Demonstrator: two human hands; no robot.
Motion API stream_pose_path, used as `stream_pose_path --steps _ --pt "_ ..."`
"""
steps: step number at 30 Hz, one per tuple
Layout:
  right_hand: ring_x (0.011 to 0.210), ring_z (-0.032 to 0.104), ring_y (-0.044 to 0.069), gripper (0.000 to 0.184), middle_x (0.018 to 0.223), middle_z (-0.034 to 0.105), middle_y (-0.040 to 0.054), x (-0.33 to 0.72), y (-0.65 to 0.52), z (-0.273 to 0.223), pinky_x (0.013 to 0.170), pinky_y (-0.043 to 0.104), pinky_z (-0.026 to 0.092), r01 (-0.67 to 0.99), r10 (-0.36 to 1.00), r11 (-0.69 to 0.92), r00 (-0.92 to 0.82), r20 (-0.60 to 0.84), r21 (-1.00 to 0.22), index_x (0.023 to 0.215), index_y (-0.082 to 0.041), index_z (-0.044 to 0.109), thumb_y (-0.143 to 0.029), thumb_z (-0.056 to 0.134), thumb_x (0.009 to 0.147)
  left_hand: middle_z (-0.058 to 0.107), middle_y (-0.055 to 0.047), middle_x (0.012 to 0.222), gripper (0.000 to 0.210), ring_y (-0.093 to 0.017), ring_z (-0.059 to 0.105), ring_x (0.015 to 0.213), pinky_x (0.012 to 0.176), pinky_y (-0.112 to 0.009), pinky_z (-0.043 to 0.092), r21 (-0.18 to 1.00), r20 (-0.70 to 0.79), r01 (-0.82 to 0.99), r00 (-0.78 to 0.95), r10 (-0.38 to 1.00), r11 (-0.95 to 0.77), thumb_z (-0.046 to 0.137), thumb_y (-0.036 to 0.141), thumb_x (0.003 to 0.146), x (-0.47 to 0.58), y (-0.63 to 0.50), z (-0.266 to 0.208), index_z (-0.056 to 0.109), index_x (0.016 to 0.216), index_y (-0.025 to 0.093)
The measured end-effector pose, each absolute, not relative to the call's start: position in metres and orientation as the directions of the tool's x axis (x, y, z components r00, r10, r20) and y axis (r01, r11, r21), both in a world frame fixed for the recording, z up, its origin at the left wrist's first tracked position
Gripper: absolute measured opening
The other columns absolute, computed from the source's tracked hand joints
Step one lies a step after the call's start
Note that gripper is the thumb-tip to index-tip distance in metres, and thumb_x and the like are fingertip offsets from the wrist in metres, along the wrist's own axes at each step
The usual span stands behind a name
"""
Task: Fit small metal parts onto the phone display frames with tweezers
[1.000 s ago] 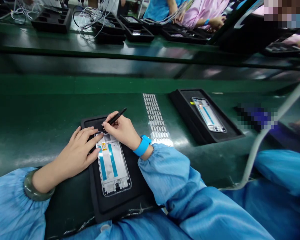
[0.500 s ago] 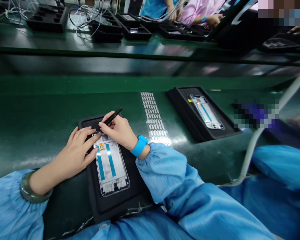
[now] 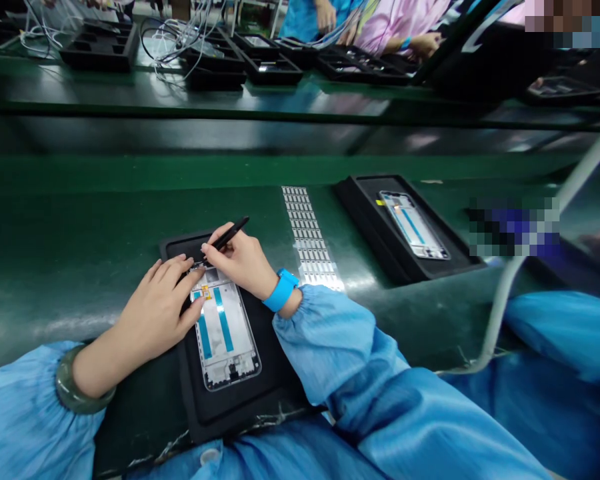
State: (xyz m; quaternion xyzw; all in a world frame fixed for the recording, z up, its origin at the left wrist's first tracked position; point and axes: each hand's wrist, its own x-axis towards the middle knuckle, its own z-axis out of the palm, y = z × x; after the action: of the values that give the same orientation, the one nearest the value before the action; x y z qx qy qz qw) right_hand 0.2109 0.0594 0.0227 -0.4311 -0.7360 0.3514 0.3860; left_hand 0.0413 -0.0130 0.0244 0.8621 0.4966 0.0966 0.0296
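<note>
A silver phone frame (image 3: 237,320) with two blue strips and a small orange flex piece lies in a black foam tray (image 3: 275,370) at the bench edge. Over the frame's left side rests my left hand (image 3: 157,307), fingers spread, index fingertip and thumb touching the frame near its top. My right hand (image 3: 245,263) is closed around a slim black pen-like tool (image 3: 233,233). The tool slants down toward the top end of the frame; its tip is hidden by my fingers.
A strip sheet of small white labels (image 3: 307,227) lies on the green bench. To its right, another black tray (image 3: 380,233) holds a second phone frame (image 3: 414,225). A pale curved bar (image 3: 503,320) rises at right. Trays, cables (image 3: 180,43) and co-workers' hands (image 3: 425,45) are behind.
The view has shifted slightly. My left hand sits a little further right, its fingers still on the frame. My right hand and the black tool have barely moved.
</note>
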Motion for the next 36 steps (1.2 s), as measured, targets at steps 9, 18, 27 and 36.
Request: stream_pose_path --steps 9,18,27,36 --pt "0.067 0.063 0.012 0.016 0.076 0.063 -0.0001 0.209 0.061 0.022 0.065 0.025 0.051 0.342 0.921 0.336 -0.315 0.23 -0.877 0.085 -0.019 0.055 -0.034 0.058 0.081 0.05 -0.017 0.127 0.041 -0.031 0.042 0.125 0.101 -0.053 0.038 0.139 0.144 0.857 0.478 0.866 -0.496 0.042 0.033 0.09 0.045 -0.014 0.024 0.052 0.123 0.012" --pt "0.065 0.062 0.01 0.007 0.075 0.061 -0.0012 0.212 0.057 0.022 0.065 0.023 0.05 0.367 0.889 0.415 -0.357 0.287 -0.832 0.083 -0.019 0.052 -0.025 0.055 0.082 0.051 -0.018 0.129 0.041 -0.032 0.044 0.124 0.101 -0.051 0.039 0.121 0.148 0.856 0.485 0.862 -0.502 0.043 0.033 0.089 0.044 -0.013 0.023 0.052 0.123 0.011" --pt "0.078 0.061 0.015 0.008 0.084 0.062 0.0047 0.214 0.063 0.018 0.072 0.028 0.049 0.462 0.702 0.695 -0.602 0.381 -0.551 0.088 -0.018 0.053 -0.023 0.047 0.086 0.049 -0.02 0.132 0.041 -0.033 0.044 0.125 0.099 -0.052 0.04 0.04 0.116 0.877 0.472 0.874 -0.479 0.043 0.029 0.089 0.055 -0.015 0.026 0.052 0.123 0.008" --pt "0.095 0.059 0.018 0.014 0.099 0.062 0.0085 0.232 0.082 0.034 0.086 0.033 0.046 0.473 0.798 0.602 -0.35 0.49 -0.643 0.096 -0.017 0.052 -0.023 0.04 0.09 0.044 -0.022 0.137 0.041 -0.035 0.044 0.125 0.096 -0.051 0.042 -0.075 0.032 0.894 0.445 0.895 -0.442 0.042 0.023 0.09 0.065 -0.016 0.028 0.049 0.127 0.007"
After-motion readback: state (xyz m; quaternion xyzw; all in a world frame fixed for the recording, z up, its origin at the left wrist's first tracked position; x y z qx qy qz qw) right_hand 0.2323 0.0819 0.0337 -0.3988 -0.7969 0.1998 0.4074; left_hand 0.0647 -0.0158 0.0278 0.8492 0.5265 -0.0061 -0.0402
